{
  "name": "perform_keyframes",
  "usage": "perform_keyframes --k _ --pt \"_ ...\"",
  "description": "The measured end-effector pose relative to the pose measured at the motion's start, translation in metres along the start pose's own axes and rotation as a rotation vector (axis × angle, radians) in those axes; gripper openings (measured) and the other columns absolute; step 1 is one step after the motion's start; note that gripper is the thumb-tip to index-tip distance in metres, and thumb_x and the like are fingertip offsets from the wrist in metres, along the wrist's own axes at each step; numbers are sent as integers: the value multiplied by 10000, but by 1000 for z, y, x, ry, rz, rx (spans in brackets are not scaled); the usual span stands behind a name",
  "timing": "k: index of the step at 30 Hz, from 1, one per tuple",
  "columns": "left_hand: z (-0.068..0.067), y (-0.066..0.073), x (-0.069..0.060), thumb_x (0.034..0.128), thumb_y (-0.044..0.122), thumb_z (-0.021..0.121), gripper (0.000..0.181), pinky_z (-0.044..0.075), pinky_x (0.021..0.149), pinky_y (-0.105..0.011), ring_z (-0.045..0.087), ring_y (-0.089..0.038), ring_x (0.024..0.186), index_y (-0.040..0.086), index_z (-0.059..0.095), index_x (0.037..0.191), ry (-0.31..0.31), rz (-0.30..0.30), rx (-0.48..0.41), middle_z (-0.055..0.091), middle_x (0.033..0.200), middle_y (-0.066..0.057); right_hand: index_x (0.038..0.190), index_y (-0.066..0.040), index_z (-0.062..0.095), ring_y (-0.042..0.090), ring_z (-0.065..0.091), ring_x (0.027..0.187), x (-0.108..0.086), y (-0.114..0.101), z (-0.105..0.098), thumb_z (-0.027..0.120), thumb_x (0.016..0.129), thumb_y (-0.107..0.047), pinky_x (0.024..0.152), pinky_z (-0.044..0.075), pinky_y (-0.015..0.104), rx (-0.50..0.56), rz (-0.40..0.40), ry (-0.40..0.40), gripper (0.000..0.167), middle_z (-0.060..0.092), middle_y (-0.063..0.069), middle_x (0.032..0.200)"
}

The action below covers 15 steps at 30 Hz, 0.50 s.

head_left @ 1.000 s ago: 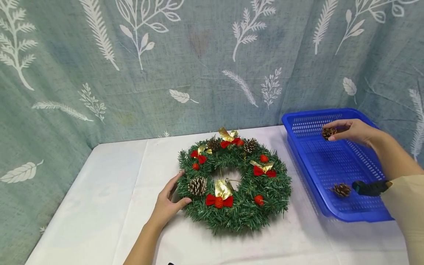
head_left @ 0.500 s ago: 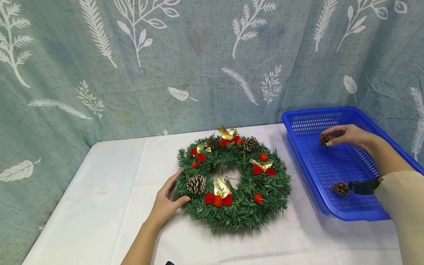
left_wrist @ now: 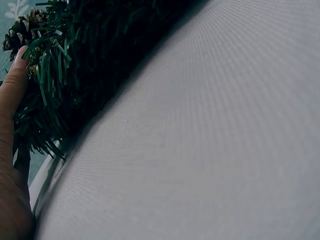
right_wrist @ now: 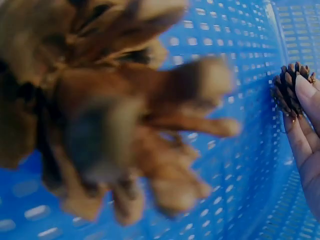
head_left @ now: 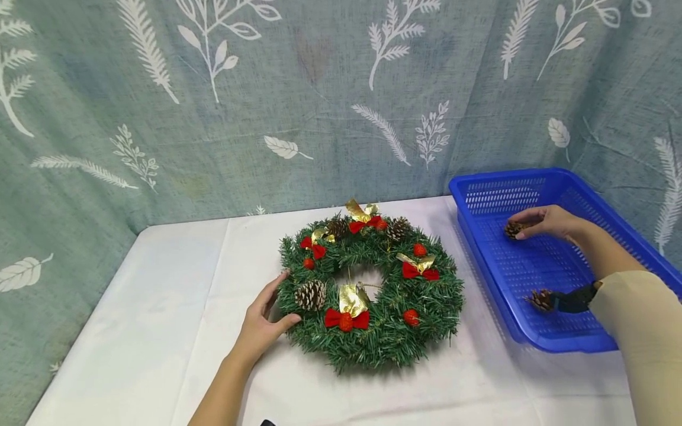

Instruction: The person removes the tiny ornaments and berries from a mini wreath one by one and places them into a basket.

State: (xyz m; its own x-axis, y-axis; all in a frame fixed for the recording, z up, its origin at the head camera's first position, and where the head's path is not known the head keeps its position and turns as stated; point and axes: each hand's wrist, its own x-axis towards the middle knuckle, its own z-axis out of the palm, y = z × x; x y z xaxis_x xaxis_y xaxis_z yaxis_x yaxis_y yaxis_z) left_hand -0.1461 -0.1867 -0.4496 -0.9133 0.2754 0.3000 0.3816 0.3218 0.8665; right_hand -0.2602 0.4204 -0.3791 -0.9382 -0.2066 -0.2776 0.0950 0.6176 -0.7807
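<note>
A green wreath [head_left: 394, 331] with red bows, gold ribbons, red berries and pine cones lies on the white tablecloth. My left hand [head_left: 261, 325] holds its left edge, thumb toward the front and fingers at the outer side. In the left wrist view the thumb [left_wrist: 12, 95] lies against the green bristles. My right hand [head_left: 556, 225], inside the blue basket [head_left: 487, 278], pinches a small brown pine cone [head_left: 514, 229] between thumb and fingers. Low over the basket floor, that pine cone [right_wrist: 287, 90] also shows in the right wrist view. Whether it touches the floor I cannot tell.
A second pine cone [head_left: 540, 300] lies in the near part of the basket, below my right wrist, and looms large in the right wrist view. A patterned green curtain [head_left: 319, 106] hangs behind the table. White tablecloth [head_left: 138, 331] stretches left of the wreath.
My right hand has moved left and slightly down within the basket, carrying the pine cone. The left hand keeps its place on the wreath; the whole view has shifted slightly.
</note>
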Motion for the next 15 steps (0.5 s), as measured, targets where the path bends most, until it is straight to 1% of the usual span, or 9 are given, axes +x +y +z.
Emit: perform_keyframes --k 4,7,11,15 --pt "-2 0 0 791 55 749 824 227 1078 -88 252 -11 1388 234 334 1480 1 12 -12 334 1519 -21 1258 46 573 -121 526 900 3 1 3 771 789 -154 780 451 130 -22 10 0 547 603 -214 1031" --pt "-3 0 0 800 59 743 814 220 1085 -91 242 -8 1392 206 327 1484 -5 31 -18 327 1522 -50 1282 52 547 -124 519 909 4 -1 4 772 791 -175 784 442 132 -27 12 -2 586 594 -209 1049" --pt "-2 -1 0 798 56 745 818 220 1086 -93 243 -2 1390 199 325 1486 -11 39 -20 326 1523 -52 1292 69 528 -116 542 933 2 -4 1 760 801 -147 788 441 112 20 -3 -3 584 625 -213 1051" --pt "-1 -1 1 783 37 753 838 224 1083 -92 242 0 1390 194 324 1486 -13 38 -29 320 1525 -57 1305 53 522 -97 560 963 -2 -8 -5 737 828 -155 789 440 96 52 1 7 563 645 -156 1108"
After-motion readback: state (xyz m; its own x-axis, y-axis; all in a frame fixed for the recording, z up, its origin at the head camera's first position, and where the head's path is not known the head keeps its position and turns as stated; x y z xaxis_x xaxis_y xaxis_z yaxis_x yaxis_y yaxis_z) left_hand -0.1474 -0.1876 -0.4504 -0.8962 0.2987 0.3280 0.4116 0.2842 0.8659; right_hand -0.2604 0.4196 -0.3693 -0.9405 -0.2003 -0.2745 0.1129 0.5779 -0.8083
